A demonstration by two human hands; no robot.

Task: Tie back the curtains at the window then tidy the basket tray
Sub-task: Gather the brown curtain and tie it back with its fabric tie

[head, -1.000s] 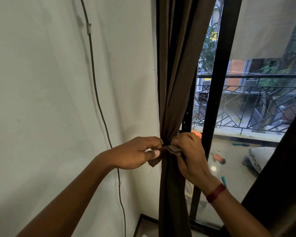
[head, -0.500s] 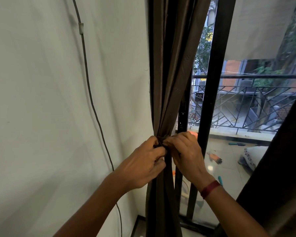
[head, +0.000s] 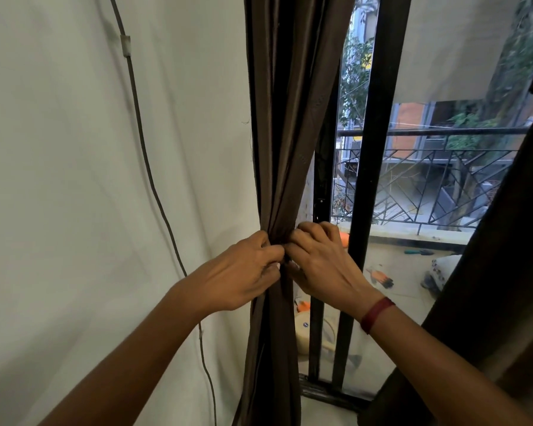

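Observation:
A dark brown curtain (head: 285, 124) hangs gathered into a narrow bundle beside the black window frame (head: 373, 142). My left hand (head: 243, 275) and my right hand (head: 323, 262) meet at the bundle's waist, fingers curled and pinching the brown tie-back (head: 286, 256) wrapped around it. Most of the tie-back is hidden under my fingers. A second dark curtain (head: 486, 287) hangs at the right edge. The basket tray is not in view.
A white wall (head: 74, 179) fills the left, with a thin cable (head: 148, 161) running down it. Beyond the glass lies a balcony with a metal railing (head: 437, 179) and small tools on its floor. A white appliance (head: 308, 333) sits low behind the frame.
My left hand moved in from holding the tie-back's loose end out to the side and now meets my right hand at the curtain's waist. The loose end is no longer visible.

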